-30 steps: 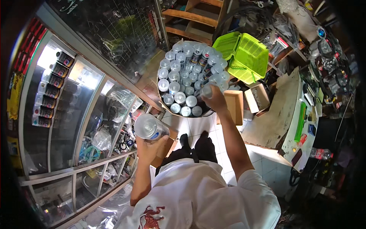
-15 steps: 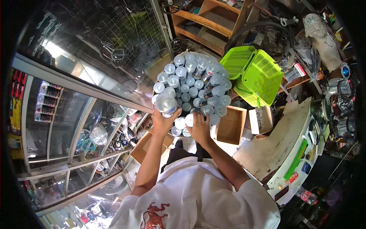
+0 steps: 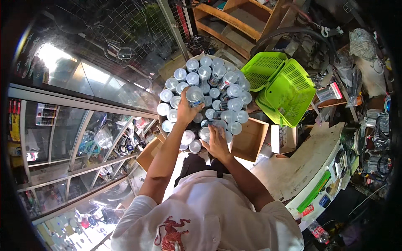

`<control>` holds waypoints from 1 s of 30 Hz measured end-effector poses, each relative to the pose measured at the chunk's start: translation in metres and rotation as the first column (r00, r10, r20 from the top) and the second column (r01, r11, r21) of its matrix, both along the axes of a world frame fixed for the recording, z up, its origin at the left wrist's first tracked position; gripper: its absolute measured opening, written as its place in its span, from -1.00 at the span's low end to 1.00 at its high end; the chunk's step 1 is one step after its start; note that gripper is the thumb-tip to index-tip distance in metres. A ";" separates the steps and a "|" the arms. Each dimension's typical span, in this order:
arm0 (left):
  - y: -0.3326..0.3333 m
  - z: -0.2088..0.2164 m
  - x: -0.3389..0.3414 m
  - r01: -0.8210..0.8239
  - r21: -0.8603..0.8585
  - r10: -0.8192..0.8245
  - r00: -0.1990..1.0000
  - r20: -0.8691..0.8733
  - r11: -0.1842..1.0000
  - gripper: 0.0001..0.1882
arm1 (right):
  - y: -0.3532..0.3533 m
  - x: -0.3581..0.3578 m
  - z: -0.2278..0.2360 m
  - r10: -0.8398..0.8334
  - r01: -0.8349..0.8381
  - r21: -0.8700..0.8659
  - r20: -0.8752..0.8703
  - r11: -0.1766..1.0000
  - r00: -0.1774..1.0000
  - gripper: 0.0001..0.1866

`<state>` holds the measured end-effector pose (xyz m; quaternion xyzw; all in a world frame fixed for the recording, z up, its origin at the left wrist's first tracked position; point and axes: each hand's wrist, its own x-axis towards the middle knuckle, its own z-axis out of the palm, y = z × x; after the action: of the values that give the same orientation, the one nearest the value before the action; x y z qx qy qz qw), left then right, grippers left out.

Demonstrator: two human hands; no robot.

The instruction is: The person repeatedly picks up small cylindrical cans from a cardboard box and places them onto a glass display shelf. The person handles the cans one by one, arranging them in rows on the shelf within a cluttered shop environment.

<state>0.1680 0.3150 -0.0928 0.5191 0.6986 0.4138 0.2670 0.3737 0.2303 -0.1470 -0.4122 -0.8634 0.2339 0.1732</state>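
Observation:
Many spray cans (image 3: pixel 192 78) with clear caps stand packed in a broad round cluster in front of me. My left hand (image 3: pixel 187 112) is closed around one spray can (image 3: pixel 194 94), raised above the others with its clear cap toward me. At the near edge of the cluster, my right hand (image 3: pixel 218 144) has its thumb and fingers around the capped top of another spray can (image 3: pixel 204 134). The lower part of that can is hidden. Some cans on the right side of the cluster lean or lie tilted.
An open green plastic basket (image 3: pixel 289 90) stands right of the cans. Cardboard boxes (image 3: pixel 250 140) sit near my right arm, with another box (image 3: pixel 148 154) at left. A glass display case (image 3: pixel 88 142) lines the left; a worn counter (image 3: pixel 289 175) curves along the right.
My left hand has moved its can forward and right, farther over the cluster. My right hand has shifted slightly, still at the near-edge can. The whole view has turned a little.

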 end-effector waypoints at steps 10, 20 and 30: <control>0.009 -0.012 0.007 -0.031 -0.056 0.028 0.998 -0.058 0.998 0.07 | 0.012 0.010 0.002 0.021 -0.020 -0.008 0.107 1.000 0.994 -0.13; -0.049 -0.005 0.046 -0.265 0.076 0.262 0.964 0.043 0.961 -0.04 | 0.084 0.052 0.021 0.205 -0.198 -0.058 0.180 0.979 0.962 -0.18; -0.076 -0.049 0.092 -0.200 0.304 0.246 0.962 -0.119 0.931 -0.10 | 0.115 0.049 0.005 0.474 -0.464 -0.106 0.294 0.879 0.830 -0.23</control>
<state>0.2599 0.2386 -0.1419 0.5002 0.7037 0.4975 0.0842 0.4224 0.3457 -0.1417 -0.2221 -0.9506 0.2141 -0.0341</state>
